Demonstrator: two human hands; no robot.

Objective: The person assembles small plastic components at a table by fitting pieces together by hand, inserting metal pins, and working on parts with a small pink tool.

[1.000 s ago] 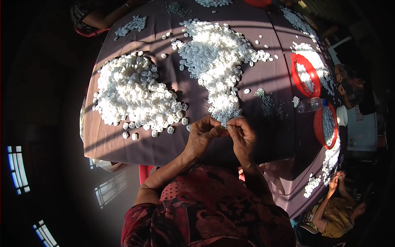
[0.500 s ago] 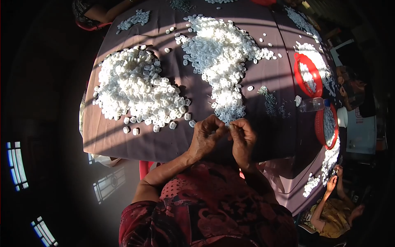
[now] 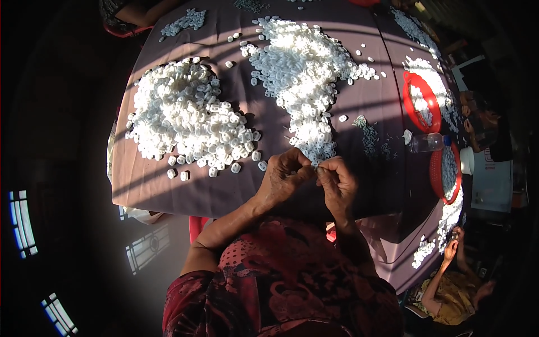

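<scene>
Both hands, left [image 3: 283, 178] and right [image 3: 337, 181], pinch 1 small white plastic piece [image 3: 314, 166] between fingertips above the table [image 3: 168, 191] edge; it looks light, stiff, slippery, best held by its rim.

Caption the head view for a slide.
Both hands, left hand and right hand, pinch one small white piece beside two white heaps.

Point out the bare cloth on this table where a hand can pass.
Bare cloth lies along the near edge below the left white pile, and right of the middle pile toward the red baskets. Crowded where both hands meet.
</scene>
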